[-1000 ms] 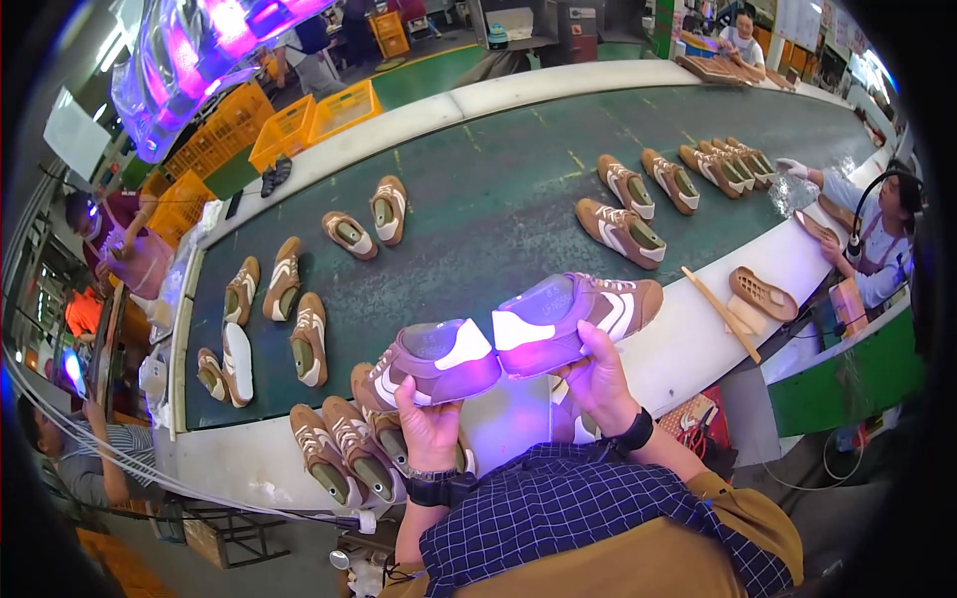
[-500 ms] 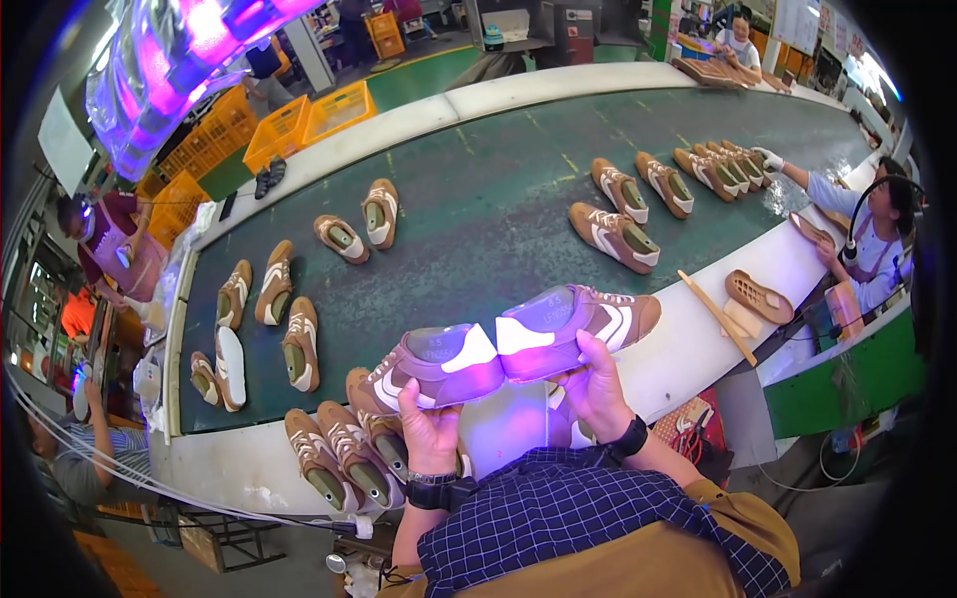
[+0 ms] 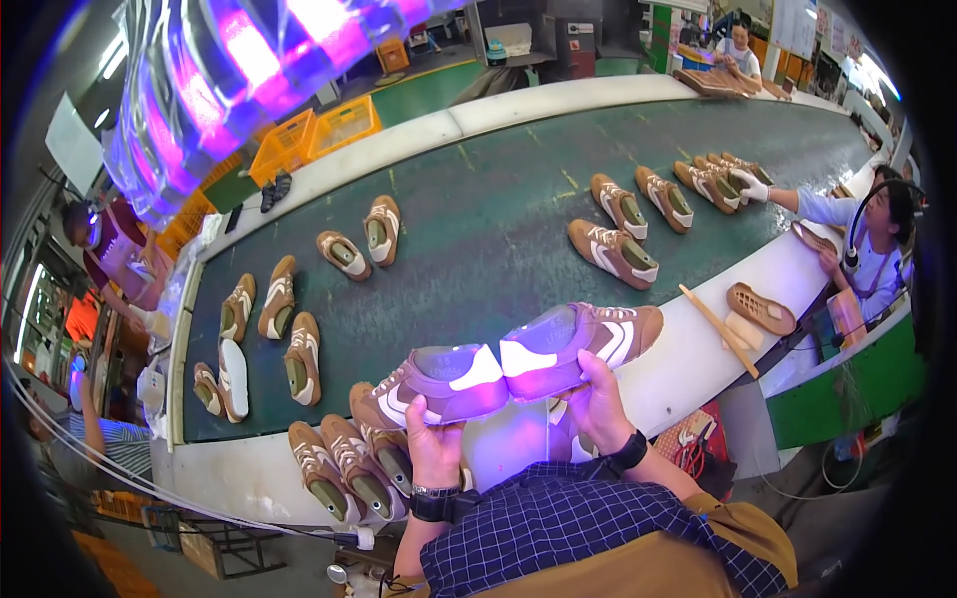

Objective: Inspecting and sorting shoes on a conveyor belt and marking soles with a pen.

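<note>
Beside belt (image 3: 478, 229), shoes (image 3: 436, 387) in hands (image 3: 435, 450)

This is a shoe factory's production floor. Brown-and-white sneakers (image 3: 385, 229) stand in groups on a broad green conveyor belt (image 3: 469, 284), and two held sneakers (image 3: 454, 399) glow purple beside it. A loose tan outsole (image 3: 761, 308) lies on the white ledge (image 3: 688, 374). Workers (image 3: 125, 244) sit or stand around the line, with yellow plastic crates (image 3: 344, 140) and a purple-glowing light fixture (image 3: 259, 60) nearby.

LH shoe (image 3: 435, 387) & RH shoe (image 3: 568, 349): brn/wht, held up, heels adj.
</note>
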Motion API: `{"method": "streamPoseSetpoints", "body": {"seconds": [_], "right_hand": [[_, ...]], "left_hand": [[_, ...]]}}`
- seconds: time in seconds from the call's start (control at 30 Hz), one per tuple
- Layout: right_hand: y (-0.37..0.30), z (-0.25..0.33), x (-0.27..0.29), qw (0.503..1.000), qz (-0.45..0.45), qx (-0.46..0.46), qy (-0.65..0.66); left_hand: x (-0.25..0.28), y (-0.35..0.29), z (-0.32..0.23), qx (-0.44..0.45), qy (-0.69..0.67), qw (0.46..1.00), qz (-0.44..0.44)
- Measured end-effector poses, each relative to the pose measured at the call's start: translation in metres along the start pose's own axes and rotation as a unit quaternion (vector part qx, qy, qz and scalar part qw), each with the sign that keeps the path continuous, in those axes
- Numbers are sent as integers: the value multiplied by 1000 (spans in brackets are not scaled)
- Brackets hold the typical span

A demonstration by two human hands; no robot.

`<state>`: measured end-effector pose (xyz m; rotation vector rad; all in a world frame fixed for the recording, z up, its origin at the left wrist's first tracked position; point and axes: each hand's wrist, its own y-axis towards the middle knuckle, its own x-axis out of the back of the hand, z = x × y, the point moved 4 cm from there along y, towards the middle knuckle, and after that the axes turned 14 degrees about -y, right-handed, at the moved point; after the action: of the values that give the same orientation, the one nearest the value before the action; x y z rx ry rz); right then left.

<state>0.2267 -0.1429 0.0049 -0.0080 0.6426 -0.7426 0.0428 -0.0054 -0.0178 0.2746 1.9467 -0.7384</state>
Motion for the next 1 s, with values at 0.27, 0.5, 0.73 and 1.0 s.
{"method": "streamPoseSetpoints", "body": {"seconds": [0.27,0.5,0.73,1.0], "right_hand": [[1,4,9,999,0,-1,-39],[-1,10,6,999,-2,6,-45],[10,-6,40,999,30,-23,-26],[18,-29,107,994,17,-92,-51]], "left_hand": [[-10,-6,-9,-45,59,997,24],[-1,-7,-10,-42,71,996,15],[15,-8,-4,28,37,999,27],[37,20,-23,235,610,744,137]]}}
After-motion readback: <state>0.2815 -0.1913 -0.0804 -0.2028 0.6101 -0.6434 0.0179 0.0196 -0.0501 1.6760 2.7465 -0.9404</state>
